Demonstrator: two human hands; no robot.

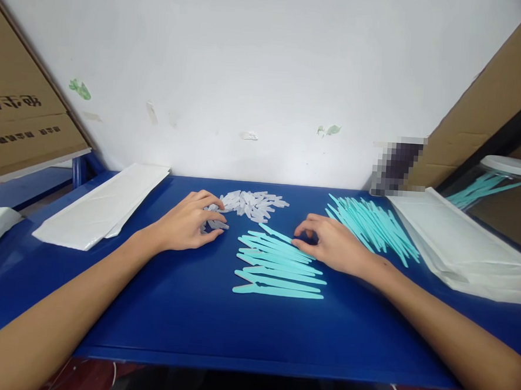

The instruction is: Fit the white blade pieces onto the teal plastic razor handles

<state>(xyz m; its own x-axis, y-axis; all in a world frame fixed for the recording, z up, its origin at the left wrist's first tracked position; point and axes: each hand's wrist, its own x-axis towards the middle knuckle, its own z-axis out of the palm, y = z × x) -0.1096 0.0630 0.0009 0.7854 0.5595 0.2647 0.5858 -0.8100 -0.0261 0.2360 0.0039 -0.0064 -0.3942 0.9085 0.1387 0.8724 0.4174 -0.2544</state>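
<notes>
Turquoise sticks (278, 265) lie in a neat row in the middle of the blue worktop (182, 314), one below the other, all pointing from left to right. The right hand (334, 245) rests at the right end of this row. Its thumb and forefinger are bent close together and touch the ends of the upper sticks, but I cannot tell if the grip really closes on one. The left hand (190, 221) lies just left of the row, at the near edge of a small pile of clear caps (251, 204). Its fingers curl half closed around a few caps; whether the grip holds them or only covers them, I cannot tell.

Behind the right hand a loose heap of sticks (373, 225) of the same colour spreads like a fan. It lies just beside the right stack of white bags (460, 248), which reaches to the right edge of the worktop. The left stack of white bags (103, 209) lies on the other side, well apart from the left hand. Between the two forearms, from the row down to the front edge, the blue surface is open and wide.

At the back edge the worktop meets a white wall (268, 72). The left cardboard box (18, 115) and the right cardboard box (486, 109) stand at the sides. Near the right one, a clear container (495, 183) with a white lid holds more turquoise sticks.
</notes>
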